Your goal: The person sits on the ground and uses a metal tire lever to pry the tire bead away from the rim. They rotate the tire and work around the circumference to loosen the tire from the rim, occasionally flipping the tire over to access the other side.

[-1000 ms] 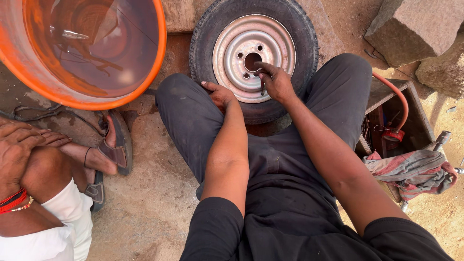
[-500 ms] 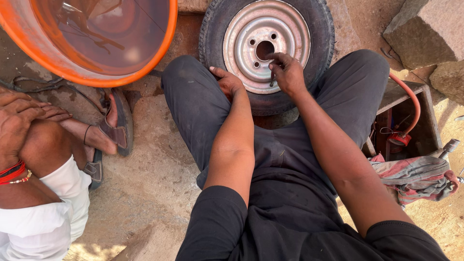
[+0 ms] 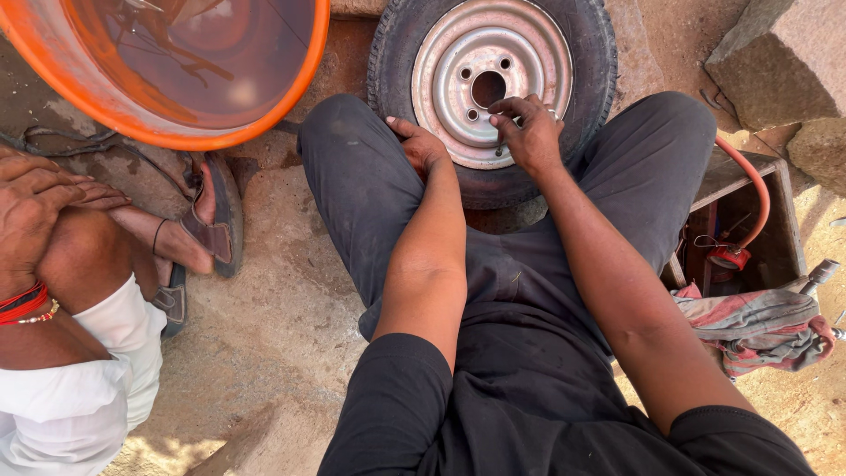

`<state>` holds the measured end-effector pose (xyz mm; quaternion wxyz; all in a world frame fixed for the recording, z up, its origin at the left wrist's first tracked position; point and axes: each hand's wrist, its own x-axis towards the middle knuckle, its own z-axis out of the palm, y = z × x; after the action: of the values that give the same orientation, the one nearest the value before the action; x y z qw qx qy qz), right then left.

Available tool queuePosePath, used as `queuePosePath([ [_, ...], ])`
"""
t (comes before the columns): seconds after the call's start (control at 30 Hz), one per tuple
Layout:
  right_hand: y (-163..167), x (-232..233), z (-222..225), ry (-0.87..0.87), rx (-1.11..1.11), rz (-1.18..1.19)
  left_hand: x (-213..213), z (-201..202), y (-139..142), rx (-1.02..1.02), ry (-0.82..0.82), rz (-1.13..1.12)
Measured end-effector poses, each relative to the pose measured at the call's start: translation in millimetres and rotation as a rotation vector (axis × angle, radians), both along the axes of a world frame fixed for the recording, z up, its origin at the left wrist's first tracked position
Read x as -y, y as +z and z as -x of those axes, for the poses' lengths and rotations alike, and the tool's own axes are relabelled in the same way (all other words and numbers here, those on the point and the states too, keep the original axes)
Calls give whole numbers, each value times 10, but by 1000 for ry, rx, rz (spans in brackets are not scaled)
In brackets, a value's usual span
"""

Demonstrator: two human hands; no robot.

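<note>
Gripping a small tool against the steel rim, the right hand is mid-work while the left hand rests open on the tyre, which is mounted.

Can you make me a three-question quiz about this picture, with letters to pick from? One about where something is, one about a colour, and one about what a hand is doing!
1. Where is the wheel?
A. Between the seated person's knees
B. Inside the tub
C. On top of the stone block

2. What colour is the big tub?
A. Blue
B. Orange
C. Green

3. What is the right hand doing?
A. Lying flat on the ground
B. Pinching something small at the metal rim
C. Holding the red hose

Answers: 1 A, the tyre stands between the two dark trouser legs. 2 B, its rim and wall are orange. 3 B, the fingers are closed together on the rim; what they pinch is too small to tell. The left hand rests against the tyre's edge.
</note>
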<state>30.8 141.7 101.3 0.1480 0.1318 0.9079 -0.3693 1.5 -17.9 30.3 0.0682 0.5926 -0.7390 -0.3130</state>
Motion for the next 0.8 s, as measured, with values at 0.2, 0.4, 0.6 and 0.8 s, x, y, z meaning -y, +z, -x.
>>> queuePosePath([
  [0.2, -25, 12, -20, 86, -95, -56, 3, 20, 29, 23, -3, 4],
  [0.4, -14, -6, 9, 93, -137, 34, 8, 28, 46, -10, 3, -55],
  [0.6, 42, 14, 54, -152, 76, 369, 24, 13, 27, -35, -6, -64],
  [0.8, 56, 13, 21, 24, -81, -76, 20, 23, 41, -38, 10, -68],
])
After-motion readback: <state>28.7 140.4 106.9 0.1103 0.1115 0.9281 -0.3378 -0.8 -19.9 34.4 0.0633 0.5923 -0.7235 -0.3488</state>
